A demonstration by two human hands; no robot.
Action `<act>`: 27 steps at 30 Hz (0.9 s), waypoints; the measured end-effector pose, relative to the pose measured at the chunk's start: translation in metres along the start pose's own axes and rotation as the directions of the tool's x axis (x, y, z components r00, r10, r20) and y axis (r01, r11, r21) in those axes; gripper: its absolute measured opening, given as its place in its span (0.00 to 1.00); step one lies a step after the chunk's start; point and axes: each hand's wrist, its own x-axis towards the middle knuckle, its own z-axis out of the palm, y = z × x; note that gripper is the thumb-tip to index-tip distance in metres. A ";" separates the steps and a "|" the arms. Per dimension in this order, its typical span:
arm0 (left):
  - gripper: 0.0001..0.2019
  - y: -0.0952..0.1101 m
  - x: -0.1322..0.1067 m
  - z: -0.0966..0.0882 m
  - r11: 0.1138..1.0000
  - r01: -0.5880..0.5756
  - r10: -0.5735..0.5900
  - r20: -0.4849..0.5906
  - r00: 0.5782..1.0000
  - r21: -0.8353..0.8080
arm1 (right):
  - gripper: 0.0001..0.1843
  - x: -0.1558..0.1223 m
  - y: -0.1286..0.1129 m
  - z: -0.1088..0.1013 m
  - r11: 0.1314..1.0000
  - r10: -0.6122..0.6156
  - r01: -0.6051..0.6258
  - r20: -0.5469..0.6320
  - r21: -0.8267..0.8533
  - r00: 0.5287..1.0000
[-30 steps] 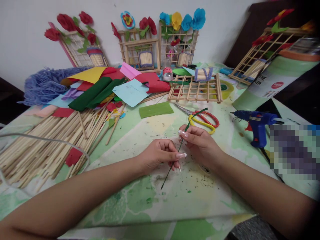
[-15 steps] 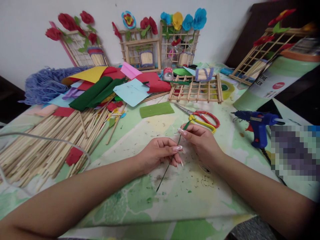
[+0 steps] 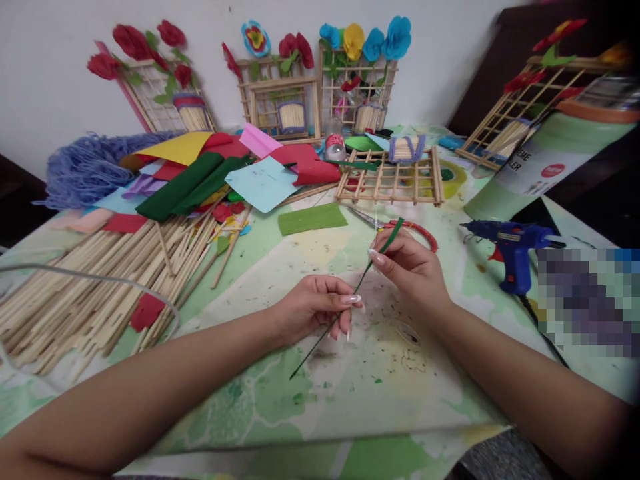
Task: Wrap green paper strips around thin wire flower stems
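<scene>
A thin dark green stem [image 3: 311,351] slants across the middle of the table, its lower end pointing down-left. My left hand [image 3: 317,308] is closed on it partway along, thumb pressed against the fingers. At the upper end, my right hand [image 3: 414,270] pinches a narrow green paper strip [image 3: 392,236], which runs into the stem. The strip's free end sticks up above my right fingers. Just behind that hand lie scissors [image 3: 427,236], mostly covered, a red handle and part of the blades showing. A light green crepe paper piece [image 3: 313,219] lies beyond both hands.
Wooden sticks [image 3: 95,287] and a grey cable [image 3: 100,275] spread on the left, below coloured papers [image 3: 175,190] and blue yarn [image 3: 85,167]. A stick lattice [image 3: 390,180] lies behind. To the right are a blue glue gun [image 3: 517,250] and a large green bottle [image 3: 535,163].
My right hand has shifted right and slightly down, covering more of the scissors. More of the green strip shows above its fingers, and the stem lies at a flatter slant.
</scene>
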 end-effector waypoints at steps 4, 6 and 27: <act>0.13 0.000 0.000 -0.003 1.000 0.013 -0.013 0.042 0.999 -0.017 | 0.05 -0.001 -0.002 0.001 0.998 0.034 -0.034 0.010 0.056 0.999; 0.13 0.000 0.000 -0.003 1.000 -0.001 0.002 0.044 0.999 -0.025 | 0.05 -0.001 -0.001 0.001 0.996 0.034 -0.034 0.006 0.083 0.999; 0.10 0.002 -0.002 -0.002 0.999 -0.029 0.030 0.038 0.999 -0.037 | 0.03 0.005 0.005 -0.008 0.949 0.174 -0.195 0.105 0.248 0.979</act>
